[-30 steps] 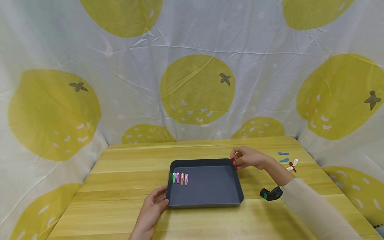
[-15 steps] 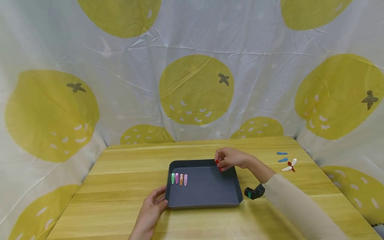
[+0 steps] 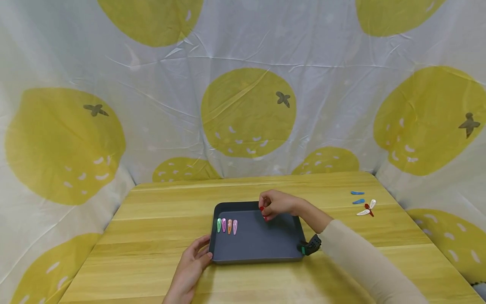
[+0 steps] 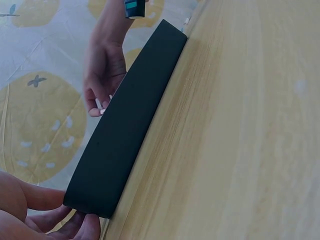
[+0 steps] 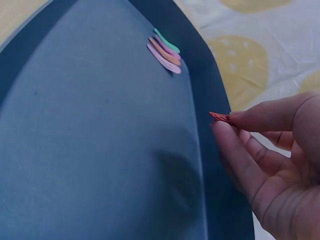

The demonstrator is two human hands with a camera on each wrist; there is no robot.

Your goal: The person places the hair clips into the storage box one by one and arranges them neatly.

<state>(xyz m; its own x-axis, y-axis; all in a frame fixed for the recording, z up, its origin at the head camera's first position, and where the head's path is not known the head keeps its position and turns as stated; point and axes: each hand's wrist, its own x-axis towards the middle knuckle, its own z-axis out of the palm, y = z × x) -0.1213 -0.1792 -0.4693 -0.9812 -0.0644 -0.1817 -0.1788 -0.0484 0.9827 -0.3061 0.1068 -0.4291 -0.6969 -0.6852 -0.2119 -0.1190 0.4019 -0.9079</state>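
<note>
A dark grey rectangular tray (image 3: 265, 247) lies on the wooden table. My left hand (image 3: 191, 264) grips its near left corner, thumb and fingers on either side of the wall in the left wrist view. Over the back part of the tray, my right hand (image 3: 279, 203) pinches a red snap hair clip (image 5: 219, 117) between thumb and fingertips, raised off the tray floor. Inside, along the left, a green clip (image 3: 219, 225), a magenta clip (image 3: 224, 225), an orange clip (image 3: 229, 226) and a pale pink clip (image 3: 235, 227) stand in a row, side by side.
At the table's (image 3: 159, 211) right lie two blue clips (image 3: 358, 201), and a red clip (image 3: 371, 213) between two white clips (image 3: 363, 212). A black device (image 3: 311, 245) on my right wrist hangs over the tray's right edge. A lemon-print curtain (image 3: 250, 42) stands behind.
My right hand has moved left with the red hair clip, from the tray's back right corner to above its interior. The left hand keeps its grip on the tray.
</note>
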